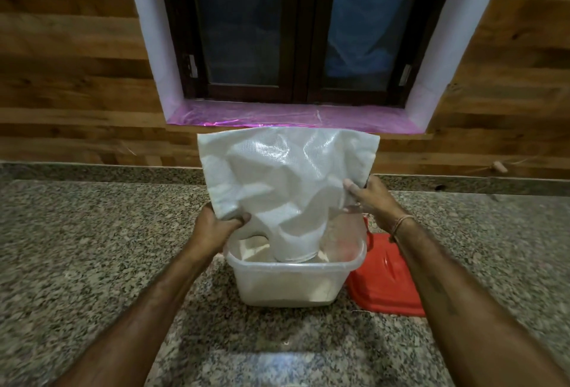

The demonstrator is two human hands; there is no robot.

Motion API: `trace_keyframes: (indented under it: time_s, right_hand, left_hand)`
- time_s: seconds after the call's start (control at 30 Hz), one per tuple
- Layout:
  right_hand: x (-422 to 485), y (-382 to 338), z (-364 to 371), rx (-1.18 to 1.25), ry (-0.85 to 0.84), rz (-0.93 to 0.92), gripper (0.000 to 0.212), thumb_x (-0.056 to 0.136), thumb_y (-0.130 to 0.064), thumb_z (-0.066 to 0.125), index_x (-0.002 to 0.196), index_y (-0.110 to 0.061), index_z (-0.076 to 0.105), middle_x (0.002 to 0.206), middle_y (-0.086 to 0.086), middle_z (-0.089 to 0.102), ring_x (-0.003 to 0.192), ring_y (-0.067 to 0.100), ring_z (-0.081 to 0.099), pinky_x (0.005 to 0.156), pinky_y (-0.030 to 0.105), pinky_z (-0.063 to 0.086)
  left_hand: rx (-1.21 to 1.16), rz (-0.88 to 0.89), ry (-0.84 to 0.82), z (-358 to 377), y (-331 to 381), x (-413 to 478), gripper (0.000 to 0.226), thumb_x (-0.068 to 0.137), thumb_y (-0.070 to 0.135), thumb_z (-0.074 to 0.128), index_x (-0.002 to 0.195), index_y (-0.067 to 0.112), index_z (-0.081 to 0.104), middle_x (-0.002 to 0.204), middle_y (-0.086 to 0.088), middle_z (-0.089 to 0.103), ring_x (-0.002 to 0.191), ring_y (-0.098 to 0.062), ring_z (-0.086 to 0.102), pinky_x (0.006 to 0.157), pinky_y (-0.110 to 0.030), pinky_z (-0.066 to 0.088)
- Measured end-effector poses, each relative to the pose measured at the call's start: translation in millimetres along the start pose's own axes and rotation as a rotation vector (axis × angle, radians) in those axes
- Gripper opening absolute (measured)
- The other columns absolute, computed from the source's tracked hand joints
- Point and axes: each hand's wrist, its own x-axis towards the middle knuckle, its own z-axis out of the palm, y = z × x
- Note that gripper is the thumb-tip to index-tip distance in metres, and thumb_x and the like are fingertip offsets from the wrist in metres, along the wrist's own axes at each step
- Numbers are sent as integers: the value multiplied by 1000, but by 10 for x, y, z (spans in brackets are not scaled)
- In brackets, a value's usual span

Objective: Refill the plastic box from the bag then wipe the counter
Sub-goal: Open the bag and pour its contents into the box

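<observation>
Both hands (216, 226) (373, 198) hold bag (287, 177) vertical, mouth in box (287, 286)

Left hand (216, 226) and right hand (368, 198) gripping upended white woven bag (287, 177), mouth down inside translucent plastic box (287, 285) on granite counter (92, 248), red lid (385, 285) touching box's right side

One plastic box (287, 281), one white bag (287, 177) dipping into it from above, one red lid (385, 285) just right of the box, two hands above it — a left hand (212, 226) and a right hand (373, 198) — one counter (92, 248) under the box and one two-paned window (296, 25) beyond it
</observation>
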Motion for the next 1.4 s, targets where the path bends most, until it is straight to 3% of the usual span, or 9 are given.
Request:
trace_keyframes:
  time_s: [0.13, 0.27, 0.37, 0.47, 0.6, 0.8, 1.1, 1.23, 1.4]
  right_hand:
    - [22, 44, -91, -30, 31, -54, 29, 105, -21, 61, 129, -6, 66, 120, 19, 71, 96, 31, 75, 68, 38, 67]
    - [-25, 116, -98, -54, -153, -59, 29, 95, -15, 75, 123, -10, 70, 112, 5, 77, 101, 23, 76, 78, 33, 64]
    - [9, 60, -75, -169, -88, -167, 12, 94, -4, 73, 101, -13, 74, 90, 1, 76, 81, 16, 75, 64, 27, 61]
    - [53, -75, -130, -9, -52, -222, 15, 98, -8, 68, 113, -13, 72, 91, -1, 76, 70, 4, 73, 52, 20, 54]
    - [70, 80, -147, -330, -215, -157, 15, 89, -18, 81, 103, -20, 77, 90, -4, 78, 70, 7, 70, 54, 19, 50]
    - [89, 127, -219, -91, -91, -187, 22, 95, -13, 72, 117, -17, 76, 109, 0, 80, 99, 20, 78, 78, 36, 64]
    - [132, 54, -127, -97, -72, -220, 37, 99, -32, 65, 136, -29, 63, 124, -6, 74, 111, 17, 72, 88, 44, 63]
    - [188, 17, -80, -35, -29, -197, 27, 100, -25, 66, 127, -21, 67, 119, 1, 76, 106, 20, 74, 85, 40, 64]
    - [325, -121, -5, -32, 38, -63, 11, 100, -20, 67, 109, -14, 69, 110, 11, 76, 93, 28, 72, 70, 33, 55]
  left_hand:
    - [-32, -26, -54, -60, 114, 37, 28, 87, 24, 77, 113, 17, 71, 104, -3, 79, 95, -22, 77, 74, -41, 64]
    - [-85, 20, 21, 19, 169, -37, 18, 91, 18, 74, 108, 14, 73, 96, -1, 80, 89, -17, 77, 65, -26, 61]
    - [-109, 20, 109, 116, 215, -61, 11, 89, 14, 76, 99, 18, 75, 90, 2, 80, 85, -14, 78, 62, -23, 60]
    - [-177, 39, 189, 186, 306, -29, 10, 89, 15, 77, 99, 16, 76, 94, -2, 80, 86, -15, 78, 64, -26, 60]
    - [-154, 54, 202, 229, 296, -48, 12, 92, 15, 73, 103, 10, 74, 95, -8, 80, 87, -22, 77, 62, -26, 59]
    - [-120, 93, 70, 177, 246, -139, 38, 89, 7, 74, 126, 9, 66, 112, -8, 77, 101, -26, 75, 74, -35, 62]
    - [58, 160, 308, 198, 350, -111, 31, 102, 27, 59, 132, 20, 59, 114, 0, 71, 97, -15, 73, 66, -27, 63]
    - [-45, 45, 377, 182, 364, 75, 32, 99, 31, 63, 128, 16, 59, 120, -8, 71, 102, -22, 72, 77, -38, 64]
    - [-437, -191, 249, 84, 403, 306, 16, 96, 2, 62, 110, 10, 64, 109, -17, 73, 85, -26, 72, 61, -36, 61]
